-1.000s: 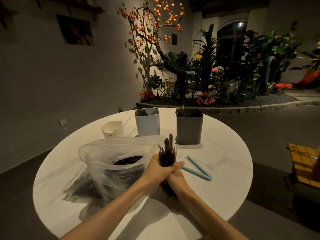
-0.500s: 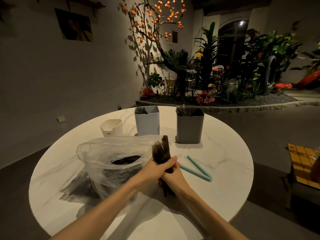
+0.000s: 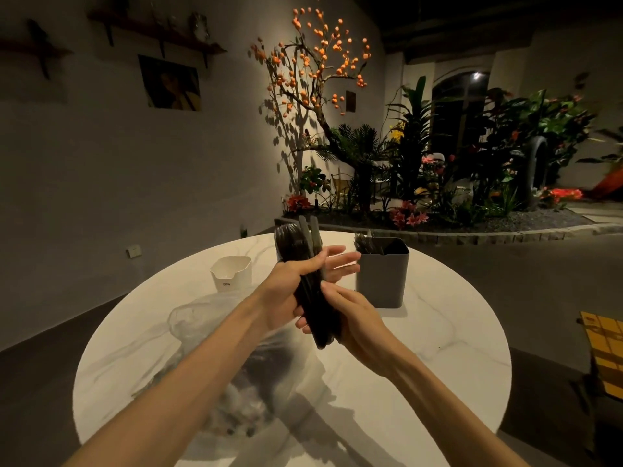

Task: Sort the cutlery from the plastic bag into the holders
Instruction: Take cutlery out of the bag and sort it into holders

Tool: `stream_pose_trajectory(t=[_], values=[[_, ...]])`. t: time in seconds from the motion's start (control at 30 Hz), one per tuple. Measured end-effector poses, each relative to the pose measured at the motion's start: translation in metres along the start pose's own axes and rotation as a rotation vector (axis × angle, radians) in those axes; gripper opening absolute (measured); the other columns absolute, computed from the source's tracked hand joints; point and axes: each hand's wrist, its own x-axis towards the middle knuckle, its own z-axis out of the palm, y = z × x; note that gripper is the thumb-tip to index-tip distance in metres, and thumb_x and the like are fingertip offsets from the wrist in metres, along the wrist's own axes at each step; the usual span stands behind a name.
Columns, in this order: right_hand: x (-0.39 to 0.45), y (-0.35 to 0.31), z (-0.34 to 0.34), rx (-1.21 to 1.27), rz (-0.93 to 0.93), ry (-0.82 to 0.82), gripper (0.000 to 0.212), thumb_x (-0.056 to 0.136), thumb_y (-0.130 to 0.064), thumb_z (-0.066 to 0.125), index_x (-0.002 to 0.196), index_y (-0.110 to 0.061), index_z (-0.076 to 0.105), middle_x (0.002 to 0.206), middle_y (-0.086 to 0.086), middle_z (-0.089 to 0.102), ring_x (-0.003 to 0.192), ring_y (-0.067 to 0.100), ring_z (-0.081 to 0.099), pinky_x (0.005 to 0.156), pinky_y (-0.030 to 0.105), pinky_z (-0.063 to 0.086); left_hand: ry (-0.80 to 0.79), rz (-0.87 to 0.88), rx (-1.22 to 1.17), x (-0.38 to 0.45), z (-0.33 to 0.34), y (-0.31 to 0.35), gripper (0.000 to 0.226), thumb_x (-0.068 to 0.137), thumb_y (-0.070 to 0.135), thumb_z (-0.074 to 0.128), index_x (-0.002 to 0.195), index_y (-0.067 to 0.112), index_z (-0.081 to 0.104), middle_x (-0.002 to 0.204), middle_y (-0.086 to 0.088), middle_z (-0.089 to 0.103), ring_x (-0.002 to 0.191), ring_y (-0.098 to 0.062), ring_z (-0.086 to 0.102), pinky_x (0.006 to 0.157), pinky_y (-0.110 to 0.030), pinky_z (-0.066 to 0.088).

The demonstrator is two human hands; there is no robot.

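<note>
Head view: our left hand [image 3: 286, 291] grips the cutlery bundle [image 3: 308, 281], right hand [image 3: 350, 318] pinching its handles; next we separate pieces toward the grey holder [image 3: 382, 278].

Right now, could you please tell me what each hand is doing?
Left hand: holds the bundle of dark cutlery upright above the table, thumb across it, fingers extended behind.
Right hand: grips the bundle's lower end.

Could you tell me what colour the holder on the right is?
Dark grey holder, seen clearest in the head view.
</note>
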Motion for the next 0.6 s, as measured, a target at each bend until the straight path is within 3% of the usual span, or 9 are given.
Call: stream_pose_trajectory(t=[0.17,0.3,0.6], values=[[0.0,-0.016,0.011,-0.032,0.003,-0.003,0.034,0.109,-0.032,0.036,0.125,-0.016,0.061,0.103,0.01,0.076,0.094,0.031,0.074,0.087,0.036,0.06,0.011,0.029,0.054,-0.006,-0.006,0.011,0.042,0.108,0.03,0.035,0.14,0.01,0.053,0.135,-0.002,0.067,0.124,-0.021,0.064,0.096,-0.035,0.054],[-0.002,-0.017,0.018,-0.053,-0.027,0.021,0.033,0.109,-0.032,0.034,0.122,-0.02,0.062,0.102,0.007,0.077,0.093,0.03,0.075,0.082,0.033,0.061,0.006,0.027,0.004,-0.012,-0.014,0.009,0.044,0.109,0.034,0.032,0.142,0.014,0.053,0.138,-0.003,0.064,0.129,-0.023,0.061,0.111,-0.045,0.045],[0.0,-0.011,0.023,0.029,-0.093,0.062,0.036,0.109,-0.034,0.034,0.128,-0.018,0.061,0.113,0.009,0.074,0.096,0.039,0.074,0.076,0.042,0.064,0.024,-0.001,-0.128,-0.021,-0.016,0.008,0.044,0.108,0.039,0.031,0.141,0.02,0.055,0.137,-0.002,0.065,0.127,-0.024,0.062,0.111,-0.046,0.042]])
